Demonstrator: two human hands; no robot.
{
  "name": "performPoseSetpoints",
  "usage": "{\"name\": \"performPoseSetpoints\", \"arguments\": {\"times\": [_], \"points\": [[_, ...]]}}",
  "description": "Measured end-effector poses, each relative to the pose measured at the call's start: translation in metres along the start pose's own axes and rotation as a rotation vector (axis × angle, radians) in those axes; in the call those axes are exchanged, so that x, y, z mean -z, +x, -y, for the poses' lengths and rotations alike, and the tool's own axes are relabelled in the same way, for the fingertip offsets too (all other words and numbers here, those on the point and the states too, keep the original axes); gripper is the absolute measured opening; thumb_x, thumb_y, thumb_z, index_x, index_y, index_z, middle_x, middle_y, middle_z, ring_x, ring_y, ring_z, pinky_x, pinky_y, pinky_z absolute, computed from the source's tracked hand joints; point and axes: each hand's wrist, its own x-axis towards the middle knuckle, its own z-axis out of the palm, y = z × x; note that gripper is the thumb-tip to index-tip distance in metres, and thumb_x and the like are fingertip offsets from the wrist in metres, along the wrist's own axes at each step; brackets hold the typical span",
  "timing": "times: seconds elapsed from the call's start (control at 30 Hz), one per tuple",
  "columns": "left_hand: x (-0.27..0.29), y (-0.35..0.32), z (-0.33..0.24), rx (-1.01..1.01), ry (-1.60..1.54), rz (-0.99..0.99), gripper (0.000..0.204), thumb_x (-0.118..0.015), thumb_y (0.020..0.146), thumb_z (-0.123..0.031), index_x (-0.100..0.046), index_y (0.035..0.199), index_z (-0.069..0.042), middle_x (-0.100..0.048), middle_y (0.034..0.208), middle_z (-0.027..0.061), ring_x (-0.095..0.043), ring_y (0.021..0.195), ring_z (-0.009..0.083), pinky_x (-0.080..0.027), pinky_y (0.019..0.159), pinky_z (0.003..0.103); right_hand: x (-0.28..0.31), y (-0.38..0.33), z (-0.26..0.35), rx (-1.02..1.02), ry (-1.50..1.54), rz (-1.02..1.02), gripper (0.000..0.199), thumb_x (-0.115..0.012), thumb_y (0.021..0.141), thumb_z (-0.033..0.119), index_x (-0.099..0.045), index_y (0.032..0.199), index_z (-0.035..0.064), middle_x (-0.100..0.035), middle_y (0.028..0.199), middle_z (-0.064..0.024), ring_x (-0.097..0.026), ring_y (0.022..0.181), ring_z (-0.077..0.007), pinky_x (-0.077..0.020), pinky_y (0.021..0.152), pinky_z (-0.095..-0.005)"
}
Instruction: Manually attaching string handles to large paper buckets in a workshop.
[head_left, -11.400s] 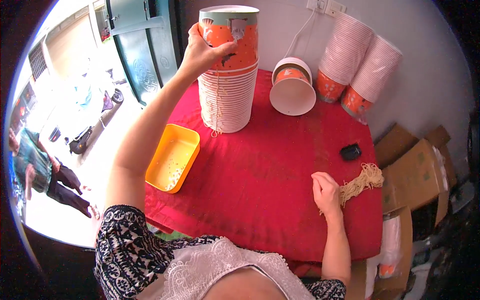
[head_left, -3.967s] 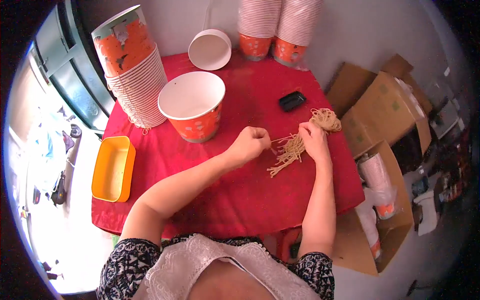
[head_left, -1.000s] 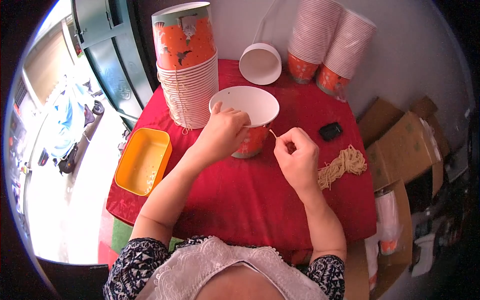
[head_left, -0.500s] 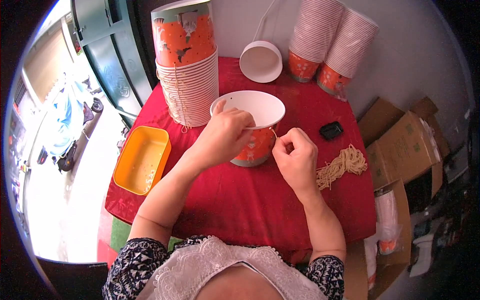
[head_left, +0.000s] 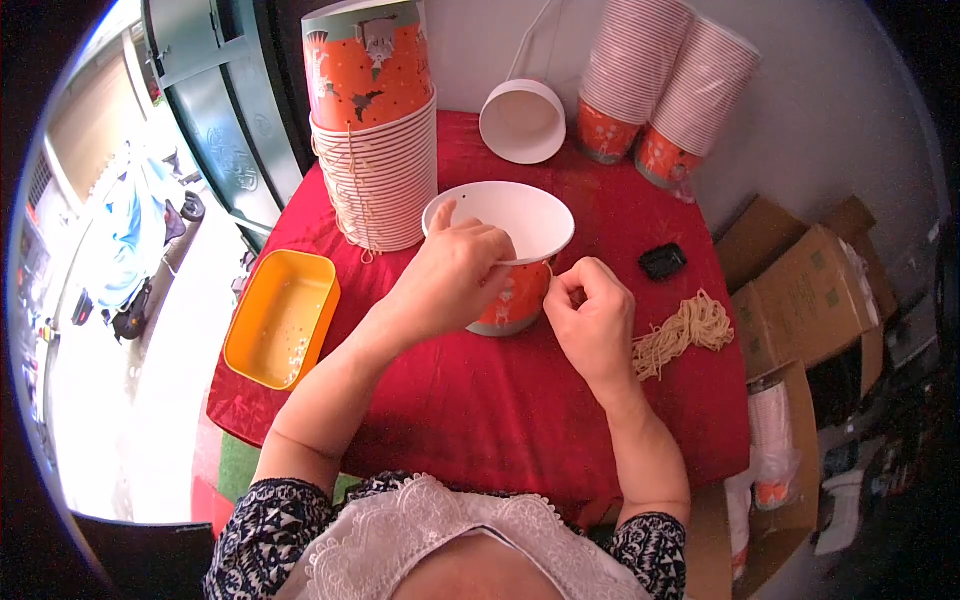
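An orange printed paper bucket with a white inside stands in the middle of the table, tipped slightly toward me. My left hand is closed on its near left rim, with the fingers reaching inside and partly hidden. A small dark hole shows in the far left wall. At the right side of the rim, my right hand pinches a short piece of beige cord, which runs to the bucket's wall. Right of that hand lies a loose bundle of beige cords.
A tall stack of paper buckets, cords hanging on it, stands at the far left. Nearer is a yellow tray holding small bits. A black small object lies at right. Wrapped bucket stacks and cardboard boxes sit beyond.
The bucket has shifted very slightly to the right, my left hand moving along with it. My right hand stays nearly in place, still pinching the cord.
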Motion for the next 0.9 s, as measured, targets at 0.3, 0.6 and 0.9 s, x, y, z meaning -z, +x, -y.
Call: {"name": "performPoseSetpoints", "arguments": {"times": [0.3, 0.6, 0.9], "points": [[0.0021, 0.0004, -0.0032, -0.01, 0.013, 0.014, 0.005, -0.063, 0.081, -0.005, -0.059, 0.084, -0.006, -0.059, 0.079, 0.0078, -0.061, 0.09, 0.0263, -0.02, 0.111, 0.058, -0.0063, 0.0008, -0.0057, 0.021, 0.027, -0.046, 0.013, -0.064, 0.08, -0.003, -0.054, 0.073, -0.0017, -0.056, 0.067, -0.0082, -0.052, 0.056, -0.0132, -0.0411, 0.05, -0.0292], [0.0037, 0.0002, -0.0034, -0.006, 0.022, 0.017, 0.006, -0.062, 0.08, -0.005, -0.059, 0.085, -0.006, -0.059, 0.079, 0.0079, -0.061, 0.089, 0.0269, -0.021, 0.111, 0.058, -0.0054, 0.0005, -0.0012, 0.01, 0.068, -0.023, 0.007, -0.063, 0.082, -0.003, -0.058, 0.078, -0.0025, -0.057, 0.069, -0.0053, -0.049, 0.056, -0.008, -0.0388, 0.05, -0.0254], [0.0046, 0.0012, -0.0044, -0.011, 0.028, -0.01, 0.006, -0.063, 0.077, -0.005, -0.059, 0.081, -0.005, -0.061, 0.076, 0.0079, -0.062, 0.088, 0.0271, -0.023, 0.109, 0.059, -0.0101, -0.0005, -0.0059, -0.042, 0.115, -0.028, 0.005, -0.061, 0.087, 0.0, -0.059, 0.082, -0.0017, -0.055, 0.064, -0.001, -0.047, 0.057, -0.004, -0.0387, 0.049, -0.024]]}}
